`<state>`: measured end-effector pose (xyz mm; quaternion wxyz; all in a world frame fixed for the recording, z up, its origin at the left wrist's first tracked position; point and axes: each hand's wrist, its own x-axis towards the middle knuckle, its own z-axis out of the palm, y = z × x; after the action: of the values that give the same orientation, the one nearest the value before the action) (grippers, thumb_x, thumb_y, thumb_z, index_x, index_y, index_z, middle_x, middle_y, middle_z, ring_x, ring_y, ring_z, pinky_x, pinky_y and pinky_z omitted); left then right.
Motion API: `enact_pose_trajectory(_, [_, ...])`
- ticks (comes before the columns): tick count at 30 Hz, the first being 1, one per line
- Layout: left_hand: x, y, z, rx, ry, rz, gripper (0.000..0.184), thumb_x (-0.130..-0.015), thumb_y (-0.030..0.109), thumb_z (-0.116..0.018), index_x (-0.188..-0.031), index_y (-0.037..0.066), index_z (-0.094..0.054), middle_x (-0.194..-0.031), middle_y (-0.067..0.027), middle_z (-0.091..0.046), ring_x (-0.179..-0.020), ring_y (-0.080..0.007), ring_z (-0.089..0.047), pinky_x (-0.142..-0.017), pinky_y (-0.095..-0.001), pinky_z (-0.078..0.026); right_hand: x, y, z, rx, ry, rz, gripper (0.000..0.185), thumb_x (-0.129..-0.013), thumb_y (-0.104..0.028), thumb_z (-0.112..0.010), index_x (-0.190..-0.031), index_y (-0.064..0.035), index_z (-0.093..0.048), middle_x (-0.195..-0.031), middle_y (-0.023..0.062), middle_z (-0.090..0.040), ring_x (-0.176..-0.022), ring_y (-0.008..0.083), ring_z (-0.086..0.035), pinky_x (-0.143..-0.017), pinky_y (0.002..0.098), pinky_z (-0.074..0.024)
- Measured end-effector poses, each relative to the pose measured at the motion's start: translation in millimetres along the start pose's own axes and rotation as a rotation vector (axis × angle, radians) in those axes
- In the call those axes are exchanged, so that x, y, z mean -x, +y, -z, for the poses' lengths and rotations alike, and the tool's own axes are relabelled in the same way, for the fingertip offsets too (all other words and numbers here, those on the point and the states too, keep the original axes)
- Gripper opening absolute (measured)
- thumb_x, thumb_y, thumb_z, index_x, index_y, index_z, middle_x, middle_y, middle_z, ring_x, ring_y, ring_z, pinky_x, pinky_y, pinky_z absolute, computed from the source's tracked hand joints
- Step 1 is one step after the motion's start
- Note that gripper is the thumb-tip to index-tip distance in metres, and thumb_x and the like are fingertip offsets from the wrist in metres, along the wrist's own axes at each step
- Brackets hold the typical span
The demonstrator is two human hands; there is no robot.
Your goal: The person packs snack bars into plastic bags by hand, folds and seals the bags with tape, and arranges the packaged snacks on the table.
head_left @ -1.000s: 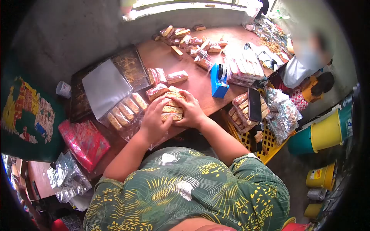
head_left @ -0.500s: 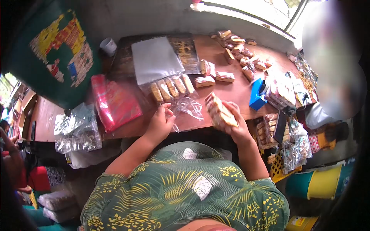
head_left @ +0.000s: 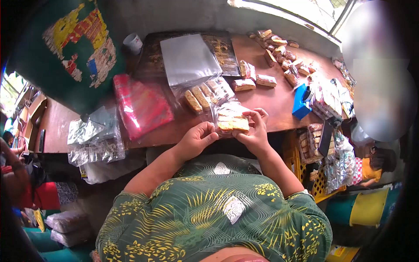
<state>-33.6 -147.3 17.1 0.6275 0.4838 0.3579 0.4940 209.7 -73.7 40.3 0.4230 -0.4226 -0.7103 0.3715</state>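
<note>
My right hand (head_left: 255, 130) grips a small stack of bread slices (head_left: 232, 124) between thumb and fingers. The slices sit at the mouth of a clear plastic bag (head_left: 208, 117), whose film partly surrounds them. Whether they are fully inside I cannot tell. Several more bread slices (head_left: 193, 101) lie in a row in the bag's far part. My left hand (head_left: 197, 140) is closed at the bag's near left edge, fingers curled and thumb pointing toward the slices. Above the bag lies a pile of flat clear plastic bags (head_left: 187, 59).
Wrapped bread stacks (head_left: 244, 84) lie beyond my right hand, with a larger heap (head_left: 279, 50) toward the wall. A blue dispenser-like object (head_left: 300, 102) stands at the right. Pink plastic (head_left: 142, 109) and a green container (head_left: 83, 56) are left. Another person (head_left: 374, 168) is at the far right.
My right hand has moved left, bringing the bread slices to the bag's mouth. My left hand has shifted slightly right and nearer me, at the bag's edge. The view has shifted a little.
</note>
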Motion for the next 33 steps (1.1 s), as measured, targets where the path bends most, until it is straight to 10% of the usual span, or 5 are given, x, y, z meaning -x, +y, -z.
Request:
enact_pose_trajectory(7, [-18, 53, -48, -0.943, 0.181, -0.391, 0.019, -0.094, 0.013, -0.073, -0.084, 0.005, -0.06, -0.071, -0.0104, -0.059, -0.061, -0.0225, -0.059, -0.062, -0.0366, -0.05, -2, 9, -10, 0.186, 0.114, 0.063, 0.069, -0.061, -0.027, -0.092, -0.117, -0.0068, -0.056, -0.13, 0.0173, -0.038, -0.127, 0.0309, -0.036, -0.106, 0.0437, -0.0424])
enact_pose_trajectory(13, [-46, 42, -82, -1.035, -0.127, -0.612, 0.014, -0.09, 0.014, -0.069, -0.085, 0.005, -0.059, -0.076, -0.0183, -0.061, -0.075, -0.0423, -0.063, -0.069, -0.0518, -0.05, -21, 94, -42, 0.293, 0.27, 0.129, 0.048, -0.089, -0.024, -0.072, -0.128, -0.0066, -0.052, -0.135, 0.0243, -0.043, -0.133, 0.0441, -0.037, -0.106, 0.0552, -0.0384])
enact_pose_trajectory(20, [-36, 28, -49, -0.99, -0.003, -0.243, 0.017, -0.091, 0.012, -0.067, -0.103, 0.005, -0.057, -0.082, -0.0155, -0.068, -0.078, -0.0381, -0.068, -0.07, -0.0487, -0.053, 8, 10, 13, 0.552, -0.105, 0.111, 0.084, -0.071, -0.04, -0.09, -0.138, -0.0086, -0.051, -0.151, 0.0276, -0.038, -0.137, 0.0459, -0.043, -0.114, 0.0561, -0.0365])
enact_pose_trajectory(27, [-39, 31, -79, -0.932, -0.221, -0.521, 0.032, -0.089, 0.005, -0.062, -0.12, 0.01, -0.056, -0.081, -0.0196, -0.065, -0.078, -0.0437, -0.065, -0.068, -0.0548, -0.05, 9, 43, -4, 0.437, -0.263, 0.145, 0.038, -0.08, -0.02, -0.08, -0.113, -0.0065, -0.069, -0.11, 0.0158, -0.069, -0.107, 0.038, -0.064, -0.094, 0.0477, -0.0506])
enact_pose_trajectory(33, [-2, 39, -43, -0.664, 0.138, -0.123, 0.058, -0.1, 0.015, -0.065, -0.148, 0.003, -0.034, -0.081, -0.0074, -0.062, -0.072, -0.0163, -0.061, -0.071, -0.035, -0.053, -19, 22, 7, 0.385, -0.399, 0.223, 0.039, -0.083, -0.018, -0.076, -0.117, -0.0028, -0.067, -0.111, 0.0203, -0.068, -0.104, 0.0412, -0.064, -0.091, 0.0483, -0.0519])
